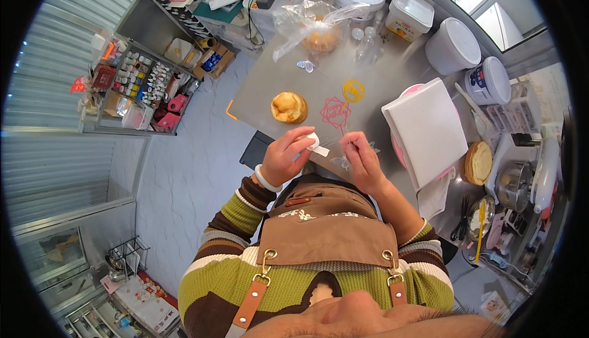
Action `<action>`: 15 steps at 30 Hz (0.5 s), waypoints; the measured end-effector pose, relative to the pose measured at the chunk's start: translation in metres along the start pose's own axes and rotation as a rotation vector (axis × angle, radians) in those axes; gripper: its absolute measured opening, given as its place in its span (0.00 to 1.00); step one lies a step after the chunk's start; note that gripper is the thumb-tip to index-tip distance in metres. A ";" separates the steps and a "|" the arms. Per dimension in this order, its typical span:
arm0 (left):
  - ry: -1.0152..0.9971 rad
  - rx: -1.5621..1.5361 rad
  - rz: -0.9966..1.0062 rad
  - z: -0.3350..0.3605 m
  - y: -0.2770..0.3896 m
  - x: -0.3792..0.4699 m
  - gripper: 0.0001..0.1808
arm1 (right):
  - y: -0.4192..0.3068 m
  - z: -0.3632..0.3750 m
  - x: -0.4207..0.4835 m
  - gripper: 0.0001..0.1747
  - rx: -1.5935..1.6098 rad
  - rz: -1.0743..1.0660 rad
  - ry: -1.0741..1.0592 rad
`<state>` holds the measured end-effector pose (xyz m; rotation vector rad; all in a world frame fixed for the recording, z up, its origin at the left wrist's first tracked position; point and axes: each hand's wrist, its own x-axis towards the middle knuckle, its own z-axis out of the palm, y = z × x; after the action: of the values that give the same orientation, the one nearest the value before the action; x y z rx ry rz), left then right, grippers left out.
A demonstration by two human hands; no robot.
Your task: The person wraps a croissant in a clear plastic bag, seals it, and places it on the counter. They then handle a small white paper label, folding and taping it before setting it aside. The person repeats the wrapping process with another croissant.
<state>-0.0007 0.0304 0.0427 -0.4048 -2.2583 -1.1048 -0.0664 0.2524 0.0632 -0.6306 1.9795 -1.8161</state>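
My left hand (pixel 286 154) holds a small roll of white tape (pixel 314 142), its loose end sticking out to the right. My right hand (pixel 362 160) pinches thin clear strands or sticks, too fine to tell which, that run toward the tape. A translucent butterfly decoration (pixel 341 162) lies near my right fingers. Beyond my hands on the metal table (pixel 271 71) sit a small round cake (pixel 289 107), a pink geometric cake topper (pixel 336 113) and a yellow round topper (pixel 353 91). A clear butterfly piece (pixel 305 66) lies farther back.
A white square box (pixel 425 133) rests on a pink round board at the right. Behind stand a bagged cake (pixel 320 36), clear balls (pixel 363 34) and white tubs (pixel 453 45). Another cake layer (pixel 478 163), a mixer bowl (pixel 513 186) and a glass bowl (pixel 481 218) are far right.
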 end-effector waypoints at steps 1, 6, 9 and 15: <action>0.037 -0.007 0.026 -0.001 0.002 0.002 0.14 | -0.002 0.003 -0.001 0.05 0.078 0.084 -0.003; 0.025 0.093 0.140 -0.015 0.004 0.004 0.10 | -0.009 0.024 0.005 0.08 0.328 0.293 -0.078; 0.026 0.083 0.095 -0.021 0.004 0.002 0.09 | -0.013 0.029 0.004 0.07 0.290 0.319 -0.122; 0.059 -0.848 -0.509 -0.018 0.011 0.000 0.26 | -0.012 0.042 0.001 0.04 0.326 0.165 -0.071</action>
<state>0.0111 0.0226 0.0583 -0.1006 -1.7719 -2.2979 -0.0428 0.2168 0.0709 -0.4105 1.5904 -1.9254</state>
